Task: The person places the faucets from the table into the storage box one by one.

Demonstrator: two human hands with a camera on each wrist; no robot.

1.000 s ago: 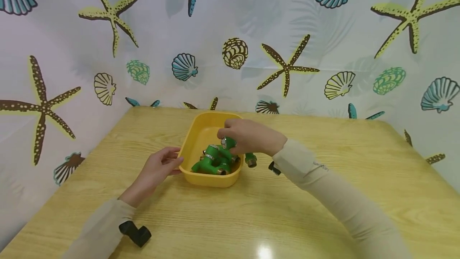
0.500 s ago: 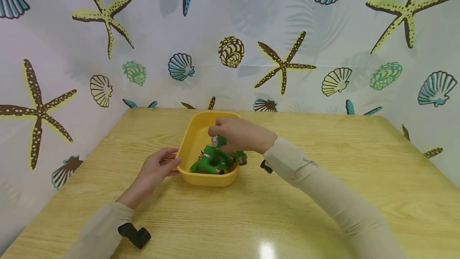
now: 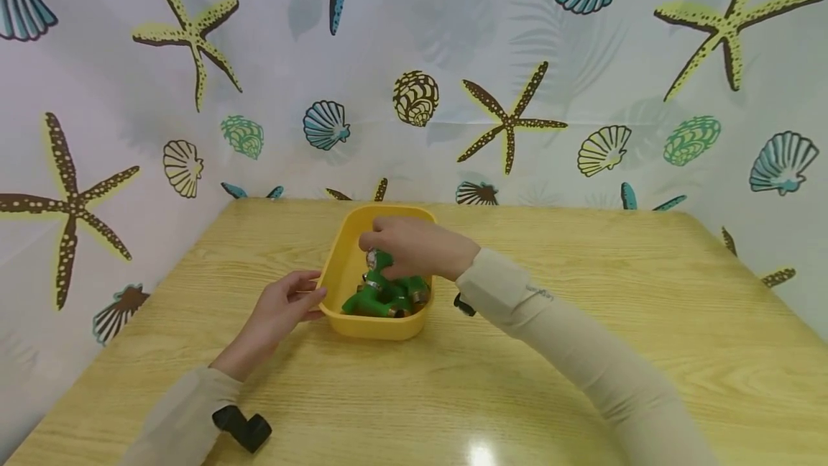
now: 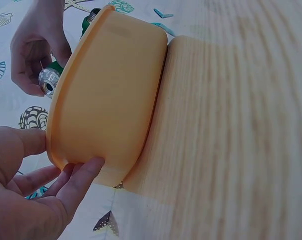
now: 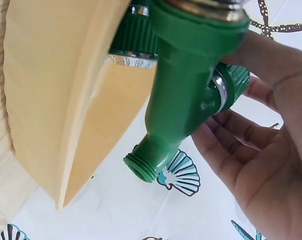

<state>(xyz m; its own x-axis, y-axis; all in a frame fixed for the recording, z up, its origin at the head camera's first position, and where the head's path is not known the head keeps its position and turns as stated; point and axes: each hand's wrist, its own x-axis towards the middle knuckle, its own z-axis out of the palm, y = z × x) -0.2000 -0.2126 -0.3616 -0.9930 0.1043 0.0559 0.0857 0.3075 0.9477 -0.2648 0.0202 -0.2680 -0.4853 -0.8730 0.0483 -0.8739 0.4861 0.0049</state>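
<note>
A yellow plastic basin (image 3: pixel 371 328) holds several green pipe valves (image 3: pixel 370 300) with metal-threaded ends, heaped toward its near side. My left hand (image 3: pixel 274 304) grips the basin's left side, thumb at the rim and fingers against the outer wall in the left wrist view. Over the basin, my right hand (image 3: pixel 420 244) holds another green valve (image 5: pixel 175 90). That valve has a ridged green knob with a silver ring, a threaded green stub and a brass end, and its fingers-side is partly hidden. In the head view the held valve overlaps the heap.
The basin stands on a light wood table (image 3: pixel 569 293). Behind and beside it hangs a white cloth (image 3: pixel 362 56) printed with starfish and shells. A black wrist mount (image 3: pixel 242 428) sits at the left sleeve.
My right hand has moved left with the green valve, from the basin's right edge to over the heap. The left hand keeps its place on the basin.
</note>
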